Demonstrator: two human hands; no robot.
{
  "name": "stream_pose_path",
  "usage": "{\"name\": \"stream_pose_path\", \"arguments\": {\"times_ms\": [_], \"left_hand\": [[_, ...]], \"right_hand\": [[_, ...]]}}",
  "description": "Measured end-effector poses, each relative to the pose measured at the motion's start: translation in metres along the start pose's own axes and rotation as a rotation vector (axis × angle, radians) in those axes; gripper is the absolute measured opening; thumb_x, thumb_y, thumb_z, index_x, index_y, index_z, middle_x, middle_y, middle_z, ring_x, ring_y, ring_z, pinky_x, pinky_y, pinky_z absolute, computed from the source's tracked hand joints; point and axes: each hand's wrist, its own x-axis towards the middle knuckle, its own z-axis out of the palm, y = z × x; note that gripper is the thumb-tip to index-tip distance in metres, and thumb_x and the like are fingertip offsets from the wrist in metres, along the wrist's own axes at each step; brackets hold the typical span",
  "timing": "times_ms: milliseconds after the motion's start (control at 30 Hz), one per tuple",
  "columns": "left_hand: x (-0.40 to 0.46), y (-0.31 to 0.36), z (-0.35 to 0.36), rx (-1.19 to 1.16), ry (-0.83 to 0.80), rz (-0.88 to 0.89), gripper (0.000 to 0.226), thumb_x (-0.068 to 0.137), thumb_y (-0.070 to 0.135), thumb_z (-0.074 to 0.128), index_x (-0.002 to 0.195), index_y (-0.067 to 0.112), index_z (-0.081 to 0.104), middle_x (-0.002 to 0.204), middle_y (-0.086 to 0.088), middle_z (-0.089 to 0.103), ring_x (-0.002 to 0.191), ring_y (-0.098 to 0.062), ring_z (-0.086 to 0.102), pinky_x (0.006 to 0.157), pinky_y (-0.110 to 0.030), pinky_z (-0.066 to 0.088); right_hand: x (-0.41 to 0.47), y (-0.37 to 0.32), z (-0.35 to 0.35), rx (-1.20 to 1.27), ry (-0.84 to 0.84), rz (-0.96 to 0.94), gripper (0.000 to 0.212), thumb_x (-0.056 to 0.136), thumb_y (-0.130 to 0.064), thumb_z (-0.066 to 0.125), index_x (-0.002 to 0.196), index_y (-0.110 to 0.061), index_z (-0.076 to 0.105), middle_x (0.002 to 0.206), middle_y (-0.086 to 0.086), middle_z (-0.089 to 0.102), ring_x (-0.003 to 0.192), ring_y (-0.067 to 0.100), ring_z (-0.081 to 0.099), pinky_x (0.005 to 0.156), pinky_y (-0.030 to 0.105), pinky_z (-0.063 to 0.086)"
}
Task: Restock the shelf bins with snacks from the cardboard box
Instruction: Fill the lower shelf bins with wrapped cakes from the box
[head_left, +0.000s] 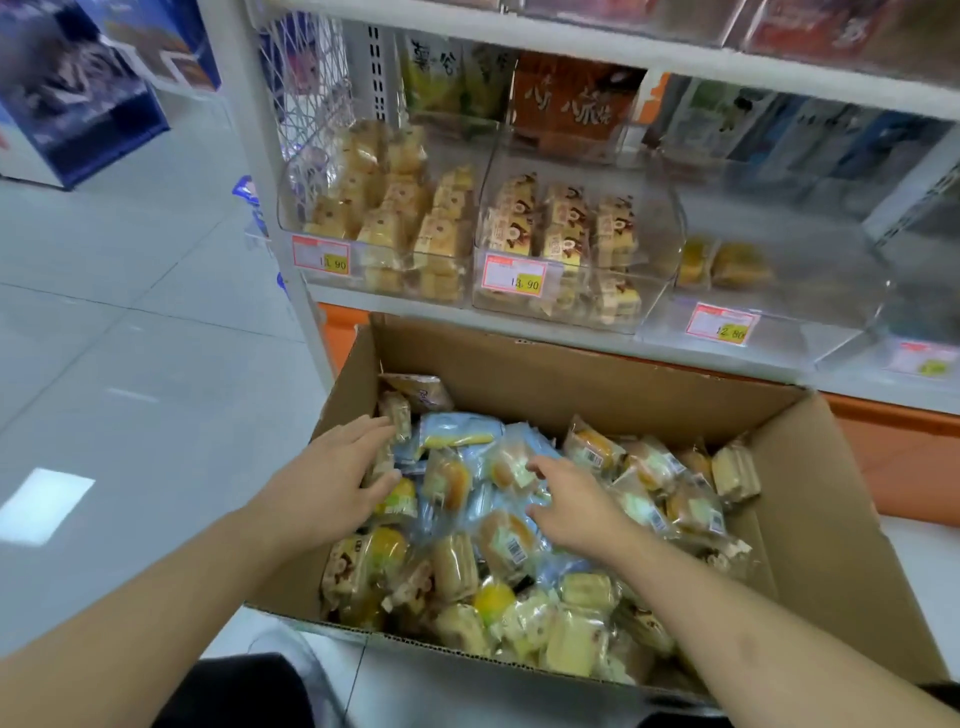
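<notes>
Both hands were down in the cardboard box (597, 384), which sat on the floor at 6 o'clock below the shelf. Left hand (332, 480), at 9 o'clock of the pile, lay with fingers extended on the wrapped snacks (509, 540), clasping nothing. Right hand (571, 499), near centre, touched a blue-wrapped cake (511, 467); fingers mostly hidden, so its hold could not be judged. Clear bins stood at 12 o'clock: left bin (384, 223) and middle bin (571, 244) were well filled, right bin (769, 270) was nearly bare.

Risk, as judged: assorted kinds lay mixed, so a hasty grab might put the wrong snack in a bin; slick wrappers could slip and drop.
</notes>
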Motion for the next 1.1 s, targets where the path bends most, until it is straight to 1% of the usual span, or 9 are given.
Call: {"name": "stream_pose_path", "arguments": {"times_ms": [133,267,367,433,600,767,933,1000,1100], "left_hand": [[0.016,-0.011,0.003,0.082,0.054,0.048,0.065,0.107,0.052,0.046,0.165,0.03,0.027,0.173,0.013,0.02,0.161,-0.008,0.009,0.126,-0.026,0.004],[0.031,-0.034,-0.004,0.13,0.17,0.001,0.076,0.107,0.053,0.042,0.169,0.028,0.005,0.175,0.01,-0.008,0.161,-0.009,-0.011,0.128,-0.032,-0.004],[0.036,-0.054,-0.002,0.058,0.189,-0.059,0.081,0.106,0.055,0.039,0.167,0.033,-0.008,0.172,0.019,-0.021,0.16,-0.006,-0.014,0.131,-0.035,0.002],[0.035,-0.057,-0.001,-0.047,0.217,-0.075,0.082,0.105,0.056,0.041,0.166,0.04,-0.011,0.168,0.029,-0.023,0.157,0.003,-0.008,0.128,-0.027,0.007],[0.035,-0.051,0.002,-0.177,0.249,-0.075,0.081,0.104,0.052,0.047,0.164,0.048,-0.008,0.162,0.042,-0.023,0.156,0.004,0.01,0.121,-0.021,0.016],[0.034,-0.05,0.001,-0.203,0.227,-0.069,0.081,0.104,0.051,0.05,0.165,0.047,-0.003,0.162,0.042,-0.022,0.155,-0.006,0.025,0.121,-0.026,0.025],[0.035,-0.05,0.0,-0.153,0.167,-0.064,0.081,0.103,0.053,0.051,0.168,0.036,0.006,0.168,0.033,-0.02,0.157,-0.011,0.021,0.125,-0.031,0.02],[0.037,-0.05,-0.004,-0.112,0.151,-0.071,0.084,0.099,0.058,0.055,0.167,0.031,0.013,0.172,0.024,-0.013,0.16,-0.011,0.01,0.129,-0.034,0.012],[0.038,-0.037,-0.021,-0.166,0.126,-0.153,0.089,0.09,0.07,0.062,0.163,0.031,0.028,0.173,0.014,0.005,0.16,-0.014,0.007,0.13,-0.042,0.015]], "right_hand": [[0.035,-0.018,0.017,0.056,0.094,-0.067,0.049,0.099,-0.019,0.065,0.146,-0.021,0.053,0.145,0.001,0.054,0.131,0.019,0.053,0.106,0.032,0.045],[0.089,-0.067,0.039,0.164,0.099,-0.19,0.057,0.099,-0.025,0.07,0.153,-0.023,0.05,0.151,0.0,0.052,0.14,0.018,0.048,0.111,0.026,0.038],[0.137,-0.104,0.057,0.176,0.091,-0.195,0.068,0.095,-0.033,0.075,0.156,-0.024,0.047,0.153,0.001,0.054,0.142,0.022,0.048,0.115,0.034,0.041],[0.166,-0.117,0.073,0.163,0.118,-0.19,0.068,0.09,-0.038,0.072,0.154,-0.031,0.049,0.145,0.0,0.063,0.134,0.025,0.057,0.109,0.04,0.05],[0.196,-0.136,0.107,0.171,0.288,-0.139,0.049,0.09,-0.047,0.062,0.139,-0.041,0.054,0.114,-0.003,0.076,0.106,0.028,0.07,0.087,0.044,0.059],[0.191,-0.139,0.105,0.223,0.397,-0.038,0.03,0.098,-0.033,0.056,0.126,-0.04,0.065,0.1,0.002,0.078,0.095,0.034,0.071,0.077,0.043,0.059],[0.152,-0.119,0.063,0.493,0.348,-0.111,0.027,0.092,-0.02,0.077,0.112,-0.039,0.076,0.101,-0.018,0.076,0.089,0.001,0.07,0.086,0.03,0.059],[0.127,-0.115,0.035,0.649,0.281,-0.159,0.031,0.088,-0.013,0.083,0.104,-0.037,0.075,0.105,-0.019,0.075,0.093,0.002,0.07,0.087,0.028,0.059],[0.087,-0.115,-0.006,0.822,0.151,-0.231,0.032,0.086,-0.002,0.083,0.109,-0.022,0.073,0.108,0.0,0.076,0.09,0.016,0.075,0.082,0.039,0.064]]}}
